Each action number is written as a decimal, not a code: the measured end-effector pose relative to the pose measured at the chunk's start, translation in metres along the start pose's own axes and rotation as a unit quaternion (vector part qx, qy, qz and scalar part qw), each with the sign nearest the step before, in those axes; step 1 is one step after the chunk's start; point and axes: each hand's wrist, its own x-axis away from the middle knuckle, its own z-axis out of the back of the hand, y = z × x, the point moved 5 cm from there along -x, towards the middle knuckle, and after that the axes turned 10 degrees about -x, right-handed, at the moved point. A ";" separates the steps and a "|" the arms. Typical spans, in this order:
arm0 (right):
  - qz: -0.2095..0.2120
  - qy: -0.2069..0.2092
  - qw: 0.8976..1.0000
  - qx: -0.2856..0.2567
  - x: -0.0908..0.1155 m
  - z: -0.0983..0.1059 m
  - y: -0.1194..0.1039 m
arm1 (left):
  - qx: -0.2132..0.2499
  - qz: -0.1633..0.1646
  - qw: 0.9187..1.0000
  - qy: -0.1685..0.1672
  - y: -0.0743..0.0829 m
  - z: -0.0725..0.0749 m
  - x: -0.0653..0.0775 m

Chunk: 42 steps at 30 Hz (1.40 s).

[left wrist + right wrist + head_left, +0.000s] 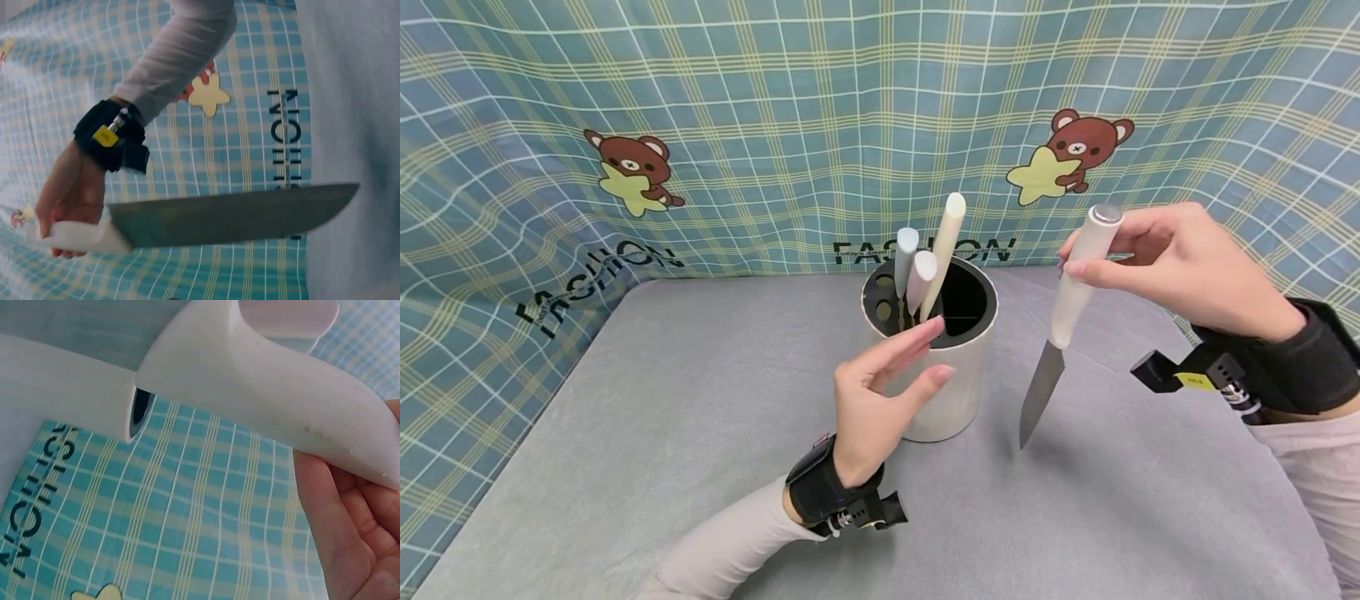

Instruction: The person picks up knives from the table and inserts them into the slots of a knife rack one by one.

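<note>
My right hand (1187, 267) pinches the white handle of a kitchen knife (1071, 300) between thumb and fingers, to the right of a knife block. The broad grey blade (231, 215) points down, its tip low over the table. In front of the round white knife block (955, 392), my left hand (872, 408) is held with fingers extended and thumb apart, fingertips near the rim and nothing gripped. Out of the block's black top stick a light blue handle (906, 258), a pale pink handle (921, 279) and a cream handle (949, 225); their lower parts are hidden inside.
A grey cloth (700, 400) covers the table. Behind and at the sides hangs a blue plaid curtain (775, 150) with printed bears and lettering. Black straps with small cameras sit on both wrists.
</note>
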 end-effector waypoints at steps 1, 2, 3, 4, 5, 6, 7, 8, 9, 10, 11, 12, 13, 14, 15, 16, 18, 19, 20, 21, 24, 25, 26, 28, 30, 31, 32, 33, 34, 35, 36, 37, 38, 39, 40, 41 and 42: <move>0.006 -0.002 1.000 -0.004 0.001 -0.002 -0.003 | 0.003 0.008 1.000 -0.011 -0.001 -0.003 0.000; 0.012 -0.004 1.000 -0.009 0.002 -0.004 -0.005 | 0.004 0.016 1.000 -0.019 -0.002 -0.006 0.000; 0.018 -0.008 1.000 -0.013 0.002 -0.007 -0.008 | 0.006 0.024 0.999 -0.026 -0.003 -0.009 0.000; 0.025 -0.014 0.999 -0.019 0.003 -0.009 -0.010 | 0.008 0.032 0.999 -0.032 -0.004 -0.011 0.000; 0.032 -0.020 0.999 -0.027 0.003 -0.011 -0.012 | 0.011 0.040 0.998 -0.037 -0.005 -0.014 0.000; 0.038 -0.026 0.998 -0.033 0.004 -0.014 -0.014 | 0.014 0.047 0.998 -0.041 -0.006 -0.016 0.000; 0.045 -0.033 0.998 -0.038 0.004 -0.016 -0.016 | 0.019 0.054 0.997 -0.045 -0.007 -0.018 0.000; 0.051 -0.040 0.997 -0.043 0.005 -0.018 -0.017 | 0.022 0.059 0.997 -0.047 -0.008 -0.020 0.000; 0.057 -0.046 0.996 -0.049 0.005 -0.020 -0.019 | 0.026 0.065 0.996 -0.051 -0.009 -0.022 0.000; 0.061 -0.051 0.996 -0.052 0.005 -0.022 -0.020 | 0.029 0.070 0.996 -0.055 -0.009 -0.025 0.000; 0.065 -0.055 0.995 -0.054 0.006 -0.024 -0.022 | 0.031 0.073 0.995 -0.059 -0.010 -0.026 0.000; 0.068 -0.059 0.994 -0.055 0.006 -0.027 -0.023 | 0.032 0.075 0.995 -0.064 -0.010 -0.028 -0.001; 0.070 -0.061 0.994 -0.056 0.006 -0.029 -0.024 | 0.031 0.078 0.994 -0.069 -0.010 -0.030 -0.001; 0.071 -0.063 0.994 -0.057 0.007 -0.031 -0.024 | 0.029 0.080 0.994 -0.073 -0.010 -0.032 -0.001; 0.074 -0.066 0.993 -0.057 0.007 -0.033 -0.025 | 0.028 0.082 0.993 -0.078 -0.011 -0.033 -0.001; 0.076 -0.068 0.993 -0.058 0.007 -0.035 -0.026 | 0.026 0.085 0.993 -0.083 -0.011 -0.034 -0.001; 0.082 -0.076 0.992 -0.063 0.007 -0.039 -0.027 | 0.026 0.094 0.991 -0.091 -0.013 -0.036 -0.001; 0.086 -0.081 0.991 -0.067 0.007 -0.042 -0.028 | 0.026 0.099 0.990 -0.093 -0.014 -0.037 -0.001; 0.091 -0.084 0.990 -0.072 0.007 -0.044 -0.029 | 0.027 0.104 0.990 -0.094 -0.015 -0.037 -0.001; 0.095 -0.089 0.988 -0.078 0.007 -0.046 -0.030 | 0.027 0.110 0.989 -0.096 -0.015 -0.038 0.000; 0.102 -0.096 0.985 -0.096 0.007 -0.051 -0.032 | 0.024 0.124 0.987 -0.097 -0.017 -0.039 0.000; 0.104 -0.096 0.985 -0.101 0.007 -0.052 -0.032 | 0.022 0.125 0.987 -0.098 -0.017 -0.040 0.000; 0.105 -0.096 0.984 -0.105 0.007 -0.054 -0.032 | 0.021 0.126 0.987 -0.098 -0.017 -0.040 0.000; 0.104 -0.097 0.983 -0.112 0.006 -0.056 -0.032 | 0.019 0.124 0.987 -0.100 -0.017 -0.040 0.000; 0.103 -0.101 0.982 -0.120 0.005 -0.059 -0.032 | 0.014 0.120 0.988 -0.101 -0.017 -0.040 0.000; 0.101 -0.102 0.982 -0.123 0.005 -0.061 -0.032 | 0.011 0.118 0.988 -0.102 -0.017 -0.040 0.000; 0.099 -0.102 0.982 -0.124 0.005 -0.062 -0.032 | 0.008 0.116 0.988 -0.103 -0.017 -0.040 0.000; 0.097 -0.101 0.982 -0.124 0.004 -0.062 -0.032 | 0.007 0.116 0.988 -0.104 -0.017 -0.040 0.000; 0.095 -0.101 0.983 -0.124 0.004 -0.063 -0.032 | 0.005 0.117 0.988 -0.105 -0.017 -0.040 0.000; 0.094 -0.099 0.983 -0.122 0.004 -0.063 -0.032 | 0.004 0.119 0.987 -0.105 -0.017 -0.040 -0.001; 0.093 -0.097 0.984 -0.119 0.004 -0.063 -0.032 | 0.004 0.121 0.987 -0.106 -0.018 -0.040 -0.001; 0.091 -0.095 0.984 -0.119 0.005 -0.063 -0.032 | 0.003 0.123 0.987 -0.107 -0.018 -0.040 -0.001; 0.089 -0.093 0.985 -0.117 0.005 -0.063 -0.032 | 0.003 0.123 0.987 -0.108 -0.017 -0.040 -0.002; 0.087 -0.090 0.985 -0.117 0.005 -0.063 -0.031 | 0.003 0.125 0.986 -0.109 -0.018 -0.039 -0.002; 0.084 -0.088 0.986 -0.117 0.006 -0.063 -0.031 | 0.001 0.125 0.986 -0.110 -0.017 -0.039 -0.002; 0.080 -0.084 0.986 -0.117 0.006 -0.063 -0.031 | -0.001 0.125 0.986 -0.111 -0.018 -0.039 -0.002; 0.075 -0.081 0.987 -0.117 0.007 -0.064 -0.030 | -0.003 0.123 0.986 -0.112 -0.018 -0.038 -0.002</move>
